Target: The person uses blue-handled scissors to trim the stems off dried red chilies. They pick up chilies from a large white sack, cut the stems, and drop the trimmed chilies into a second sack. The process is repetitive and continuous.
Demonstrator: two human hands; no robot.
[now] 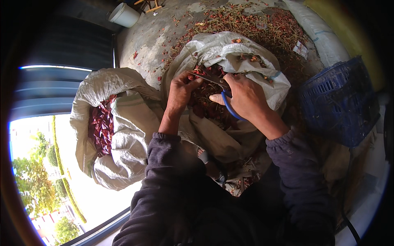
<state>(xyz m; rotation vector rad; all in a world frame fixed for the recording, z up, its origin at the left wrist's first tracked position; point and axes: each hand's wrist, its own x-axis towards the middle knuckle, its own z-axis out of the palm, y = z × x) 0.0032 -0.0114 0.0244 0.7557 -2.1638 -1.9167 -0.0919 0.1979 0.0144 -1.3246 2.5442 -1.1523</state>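
My right hand (246, 93) grips a pair of scissors (228, 106) with blue handles, thumb in one loop. Their blades are parted and reach left to the fingertips of my left hand (180, 90). Pinched in those fingers is a dried red chili pepper (190, 77), partly hidden by fingers and blades. Both hands are above the mouth of a white woven sack (227, 43), its rim rolled outward. Inside it lie dried red chilies (200, 110) mixed with stems. To the left stands a second woven sack (132, 123), holding dark red dried chili pieces (103, 127).
Stems and chili scraps (246, 21) litter the concrete floor (144, 46) beyond the sacks. A blue plastic crate (335, 101) stands at the right, below a full white sack (320, 33). A white bucket (124, 15) is at the far left. Bright window glass (101, 203) borders the left side.
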